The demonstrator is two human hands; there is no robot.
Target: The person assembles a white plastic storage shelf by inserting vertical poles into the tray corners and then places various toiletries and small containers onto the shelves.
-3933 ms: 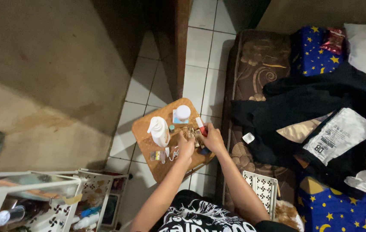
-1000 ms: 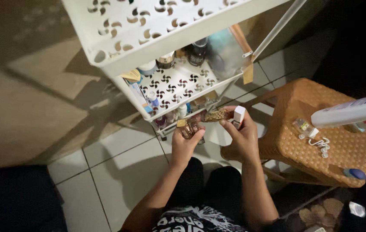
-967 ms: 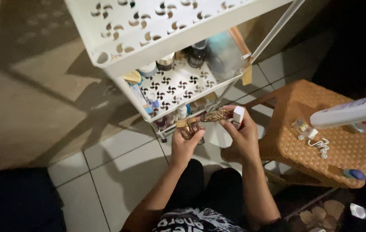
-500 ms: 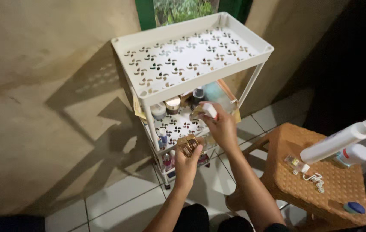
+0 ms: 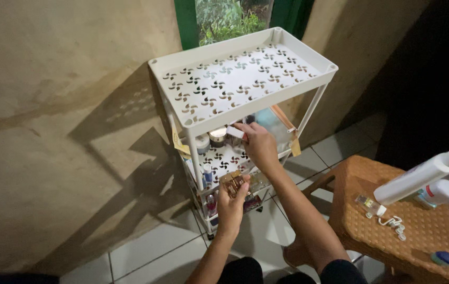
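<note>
Right hand (image 5: pixel 258 144) reaches into the middle tier of the white rack (image 5: pixel 245 100), fingers pinched around a small white-capped tube (image 5: pixel 236 132); cap end points to 9 o'clock, close to the jars (image 5: pixel 217 135) at the back of that tier. Whether the tube touches the shelf — can't tell, too dim.

Left hand (image 5: pixel 232 202) sits lower, at 7 o'clock from the right hand, in front of the rack's lower tier. Fingers curled tight on two or three small gold-brown bottles (image 5: pixel 233 181), held upright above the fist.

Rack top tier is a perforated tray. Middle tier: jars, a dark bottle, a clear pouch (image 5: pixel 273 122) at 3 o'clock of the right hand. Lower tiers: small bottles, one blue (image 5: pixel 208 171).

Woven brown stool (image 5: pixel 393 231) at 4 o'clock from the rack, well apart from both hands. On it: white pump bottle (image 5: pixel 419 176) lying tilted, small clear vial (image 5: pixel 370 204), white earphones (image 5: pixel 392 224), blue cap (image 5: pixel 444 257) near the edge.

Floor is white tile (image 5: pixel 145 247).
</note>
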